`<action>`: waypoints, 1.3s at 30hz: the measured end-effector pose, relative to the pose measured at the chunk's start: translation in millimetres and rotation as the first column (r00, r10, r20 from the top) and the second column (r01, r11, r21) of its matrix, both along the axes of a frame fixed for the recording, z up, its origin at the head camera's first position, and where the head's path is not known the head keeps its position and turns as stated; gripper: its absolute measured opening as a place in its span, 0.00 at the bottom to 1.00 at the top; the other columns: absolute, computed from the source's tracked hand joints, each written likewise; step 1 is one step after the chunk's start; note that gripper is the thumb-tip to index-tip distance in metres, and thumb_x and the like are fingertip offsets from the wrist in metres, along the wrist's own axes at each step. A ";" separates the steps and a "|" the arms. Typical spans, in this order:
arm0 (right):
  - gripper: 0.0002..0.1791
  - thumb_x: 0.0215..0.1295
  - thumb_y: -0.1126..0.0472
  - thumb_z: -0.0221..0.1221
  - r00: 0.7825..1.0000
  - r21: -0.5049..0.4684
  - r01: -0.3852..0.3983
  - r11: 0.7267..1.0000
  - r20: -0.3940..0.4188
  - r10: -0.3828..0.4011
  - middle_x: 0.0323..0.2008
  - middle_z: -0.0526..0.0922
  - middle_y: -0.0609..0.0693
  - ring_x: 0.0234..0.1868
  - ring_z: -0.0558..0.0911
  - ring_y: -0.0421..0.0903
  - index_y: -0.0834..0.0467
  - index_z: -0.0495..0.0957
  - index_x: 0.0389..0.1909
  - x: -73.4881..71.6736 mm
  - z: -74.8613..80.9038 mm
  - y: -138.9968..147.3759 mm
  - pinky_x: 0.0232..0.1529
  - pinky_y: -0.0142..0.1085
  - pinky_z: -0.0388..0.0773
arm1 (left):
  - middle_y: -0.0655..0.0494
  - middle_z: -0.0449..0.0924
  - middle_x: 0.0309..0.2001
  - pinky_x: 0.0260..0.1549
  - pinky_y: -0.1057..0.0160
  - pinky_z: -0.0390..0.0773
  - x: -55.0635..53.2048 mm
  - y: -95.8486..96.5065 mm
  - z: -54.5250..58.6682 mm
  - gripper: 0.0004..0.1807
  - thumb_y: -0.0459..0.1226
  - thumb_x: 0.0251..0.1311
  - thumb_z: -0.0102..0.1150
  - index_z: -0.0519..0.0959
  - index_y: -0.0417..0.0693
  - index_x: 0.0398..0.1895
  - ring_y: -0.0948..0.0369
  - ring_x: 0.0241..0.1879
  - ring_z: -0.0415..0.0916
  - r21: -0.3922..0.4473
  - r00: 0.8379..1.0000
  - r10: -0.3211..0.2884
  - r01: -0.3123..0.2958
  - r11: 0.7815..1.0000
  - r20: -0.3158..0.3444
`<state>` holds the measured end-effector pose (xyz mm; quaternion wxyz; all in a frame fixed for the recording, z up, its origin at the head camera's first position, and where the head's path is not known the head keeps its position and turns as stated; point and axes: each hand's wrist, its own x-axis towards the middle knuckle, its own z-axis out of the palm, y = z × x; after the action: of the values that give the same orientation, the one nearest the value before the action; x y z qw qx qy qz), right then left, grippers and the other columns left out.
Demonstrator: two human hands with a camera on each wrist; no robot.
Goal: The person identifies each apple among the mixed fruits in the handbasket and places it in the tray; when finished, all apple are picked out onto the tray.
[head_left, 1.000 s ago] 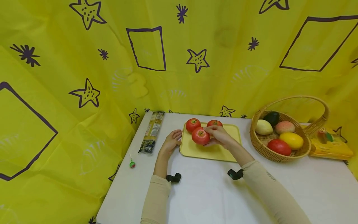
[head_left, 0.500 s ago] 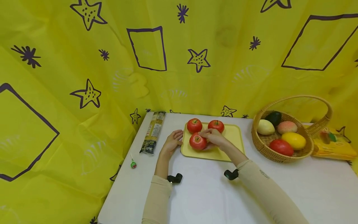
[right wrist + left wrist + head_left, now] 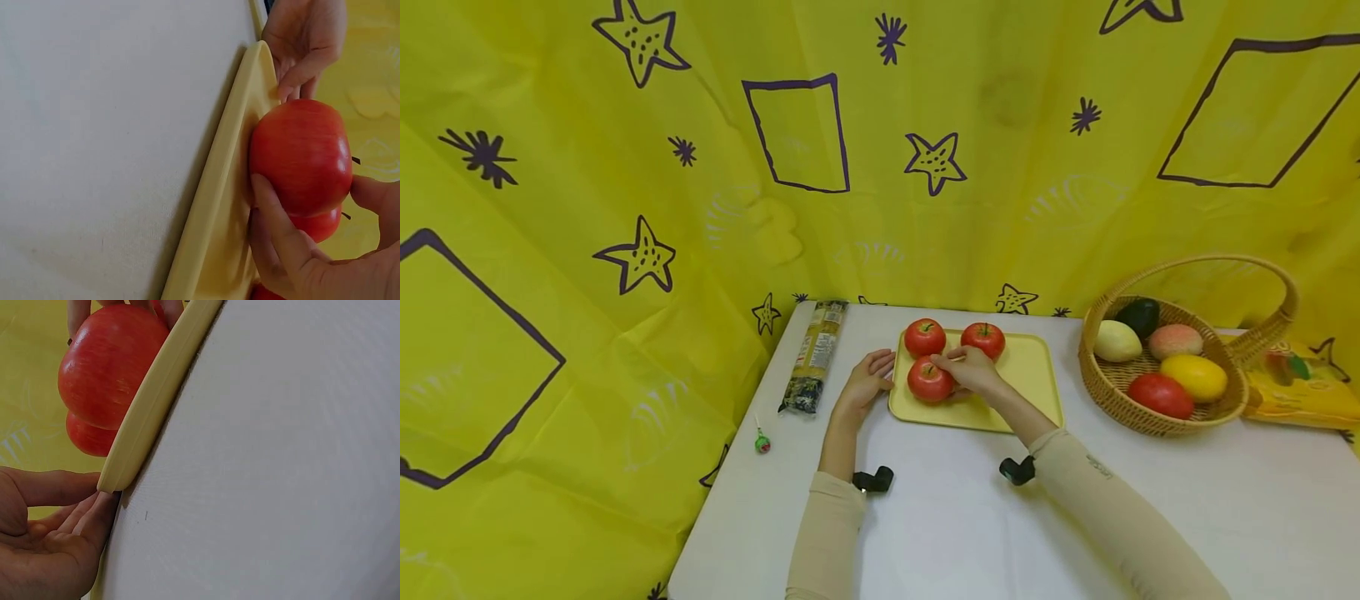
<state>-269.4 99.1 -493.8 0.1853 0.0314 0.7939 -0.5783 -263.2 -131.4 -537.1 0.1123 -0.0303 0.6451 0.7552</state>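
Note:
A red apple (image 3: 930, 380) sits at the front left of the yellow tray (image 3: 974, 422). My right hand (image 3: 972, 372) grips it from the right side; in the right wrist view its thumb is at the top by the stem and its fingers (image 3: 275, 219) are low on the side. Behind stand two more red apples, one at the back left (image 3: 925, 337), the other further right (image 3: 983, 340). My left hand (image 3: 863, 385) is at the tray's left edge; in the left wrist view its thumb and fingertips pinch the rim.
To the right stands a wicker basket (image 3: 1101, 389) with several fruits, beside a yellow bag (image 3: 1303, 387). A clear packet with a dark end (image 3: 814, 354) lies left of the tray, and a green lollipop (image 3: 762, 442) lies nearer the table's left edge.
My right hand has brought the apple down and slightly left to the tray's front left, uncovering the back right apple. The left hand has kept its place at the tray edge.

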 end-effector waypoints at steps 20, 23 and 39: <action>0.26 0.80 0.61 0.54 0.996 -0.204 0.091 0.975 0.003 -0.092 0.65 0.71 0.70 0.56 0.81 0.60 0.74 0.66 0.69 9.8 16.1 24.6 0.61 0.48 0.81 | 0.37 0.64 0.76 0.73 0.53 0.68 -2.1 2.1 -0.6 0.42 0.10 0.54 0.48 0.62 0.33 0.77 0.47 0.78 0.60 -0.006 1.000 0.002 -0.002 1.000 -0.001; 0.25 0.80 0.61 0.54 0.996 -0.203 0.088 0.975 -0.004 -0.090 0.64 0.72 0.69 0.55 0.82 0.58 0.72 0.66 0.68 12.9 28.1 33.9 0.60 0.47 0.82 | 0.37 0.64 0.76 0.73 0.53 0.68 -2.4 1.4 -1.2 0.43 0.10 0.53 0.48 0.62 0.33 0.77 0.47 0.77 0.60 -0.008 1.000 0.008 -0.008 1.000 -0.001; 0.27 0.82 0.60 0.50 0.994 -0.122 0.020 0.992 -0.103 -0.033 0.70 0.68 0.72 0.54 0.83 0.50 0.72 0.64 0.73 27.7 77.4 93.6 0.61 0.48 0.81 | 0.36 0.64 0.76 0.73 0.52 0.68 -3.6 1.9 -3.2 0.42 0.09 0.54 0.47 0.62 0.33 0.77 0.47 0.78 0.60 -0.011 1.000 0.015 -0.015 1.000 0.006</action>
<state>-241.7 192.7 -416.3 0.1373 0.0004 0.7655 -0.6286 -266.7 -129.5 -540.3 0.1084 -0.0380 0.6486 0.7524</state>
